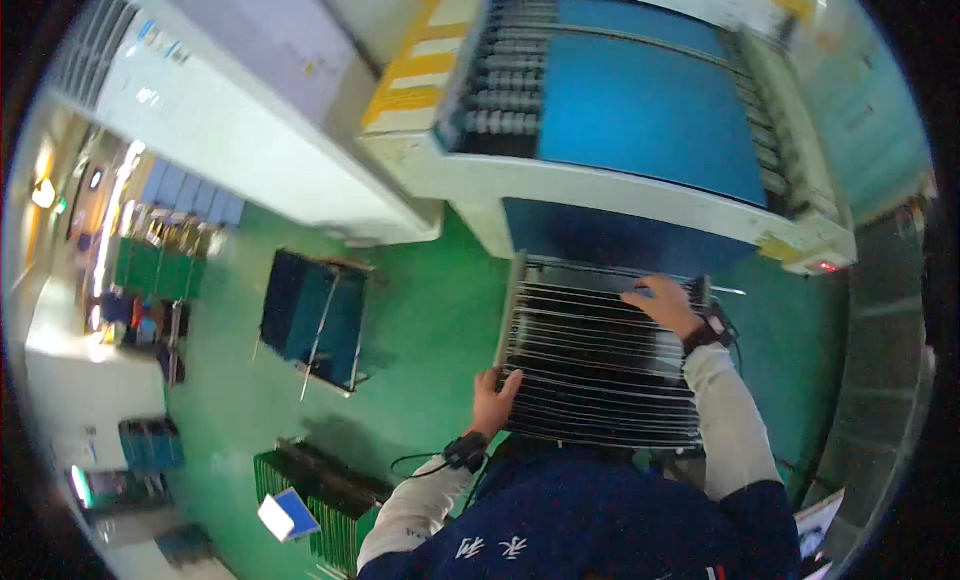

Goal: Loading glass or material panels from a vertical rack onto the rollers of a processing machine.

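In front of my body stands a slotted rack [513,320] with several thin dark panels [600,385] set in rows, their pale edges running left to right. My left hand [491,404] is at the rack's left side, its thumb and fingers straddling the side edge. Toward the rack's far right, my right hand [666,306] is over the panel edges, fingers stretched to the left and slightly bent. Whether its fingertips touch a panel is hard to make out. Dark bands with cables circle both wrists.
Beyond the rack is a roller conveyor machine [640,205] carrying a large blue sheet [650,110]. On the green floor [430,310] to the left stand a cart with dark panels [318,315] and a rack of green-edged boards [350,530]. A white cabinet [250,130] rises at upper left.
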### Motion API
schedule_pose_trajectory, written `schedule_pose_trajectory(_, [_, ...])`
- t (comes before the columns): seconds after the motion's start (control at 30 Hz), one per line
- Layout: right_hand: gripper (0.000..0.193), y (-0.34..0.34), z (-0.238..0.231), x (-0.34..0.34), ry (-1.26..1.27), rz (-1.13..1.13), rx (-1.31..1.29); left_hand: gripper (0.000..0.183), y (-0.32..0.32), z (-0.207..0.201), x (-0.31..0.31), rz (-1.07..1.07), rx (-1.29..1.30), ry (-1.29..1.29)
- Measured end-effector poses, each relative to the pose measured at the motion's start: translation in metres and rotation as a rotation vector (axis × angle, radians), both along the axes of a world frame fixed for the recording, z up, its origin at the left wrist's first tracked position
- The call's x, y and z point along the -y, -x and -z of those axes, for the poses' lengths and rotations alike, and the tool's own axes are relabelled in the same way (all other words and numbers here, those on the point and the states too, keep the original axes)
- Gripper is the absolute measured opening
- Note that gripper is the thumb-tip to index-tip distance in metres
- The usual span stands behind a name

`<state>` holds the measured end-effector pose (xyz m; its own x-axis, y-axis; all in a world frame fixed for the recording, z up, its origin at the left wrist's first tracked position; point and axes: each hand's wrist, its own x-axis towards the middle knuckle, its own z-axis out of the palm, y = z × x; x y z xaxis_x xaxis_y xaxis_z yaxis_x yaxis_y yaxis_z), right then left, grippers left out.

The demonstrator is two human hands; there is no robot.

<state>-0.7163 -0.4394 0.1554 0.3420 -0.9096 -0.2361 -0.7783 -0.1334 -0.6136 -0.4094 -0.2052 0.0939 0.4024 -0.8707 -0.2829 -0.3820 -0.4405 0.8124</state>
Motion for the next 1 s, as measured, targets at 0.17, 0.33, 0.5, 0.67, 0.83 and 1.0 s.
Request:
schedule_pose_trajectory(0.17, [0.045,0.007,0.020,0.002,0.214,0.018,-0.069,0.057,-0.001,-0.002,0.007,0.061,0.034,-0.081])
schedule_pose_trajectory(0.33, [0.036,0.001,0.030,-0.003,0.340,0.003,-0.094,0.059,-0.001,-0.017,0.008,-0.027,-0.047,-0.094])
schedule_pose_trajectory(0.5, [0.037,0.004,0.032,0.000,0.301,-0.118,0.018,0.062,0.000,-0.013,0.005,-0.062,-0.084,-0.032])
schedule_pose_trajectory(0.67, [0.021,0.023,0.049,0.015,0.138,-0.248,-0.036,0.067,0.001,-0.014,0.001,-0.030,-0.108,-0.089])
schedule_pose_trajectory(0.83, [0.021,0.027,0.067,0.014,0.338,-0.304,-0.186,0.067,0.001,-0.003,-0.003,-0.047,-0.058,-0.046])
schedule_pose_trajectory(1.0, [0.020,0.016,-0.015,-0.005,0.461,-0.275,-0.167,0.065,0.000,-0.016,0.002,-0.028,-0.135,-0.049])
